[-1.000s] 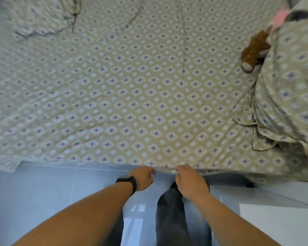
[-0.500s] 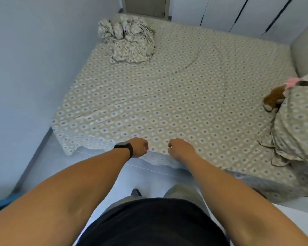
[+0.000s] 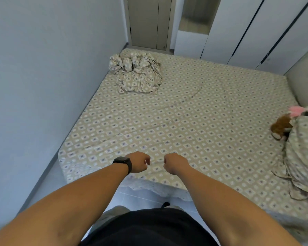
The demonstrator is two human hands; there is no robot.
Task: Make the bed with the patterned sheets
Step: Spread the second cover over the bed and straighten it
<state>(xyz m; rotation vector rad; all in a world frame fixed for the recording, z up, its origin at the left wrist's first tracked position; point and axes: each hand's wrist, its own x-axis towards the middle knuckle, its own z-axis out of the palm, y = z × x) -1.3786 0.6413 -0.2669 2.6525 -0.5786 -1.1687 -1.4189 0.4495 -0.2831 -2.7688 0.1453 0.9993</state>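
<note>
The patterned sheet [image 3: 194, 121], beige with small diamonds, lies spread over the whole mattress. Its near edge [image 3: 149, 188] hangs over the side and shows a pale lacy border. My left hand [image 3: 138, 164], with a black watch on its wrist, and my right hand [image 3: 175, 166] are side by side just inside that edge. Both have their fingers curled down into the cloth. A small ridge of fabric runs between them. My fingertips are hidden under the hands.
A crumpled bundle of the same fabric [image 3: 137, 75] lies at the far left corner. A pillow in a matching case [image 3: 304, 151] lies at the right over a brown plush toy [image 3: 280, 128]. The left wall, a far door and white wardrobes enclose the bed.
My view has lifted from the sheet's edge to the whole bed. Both hands have moved forward from below the hanging edge onto the top of the mattress.
</note>
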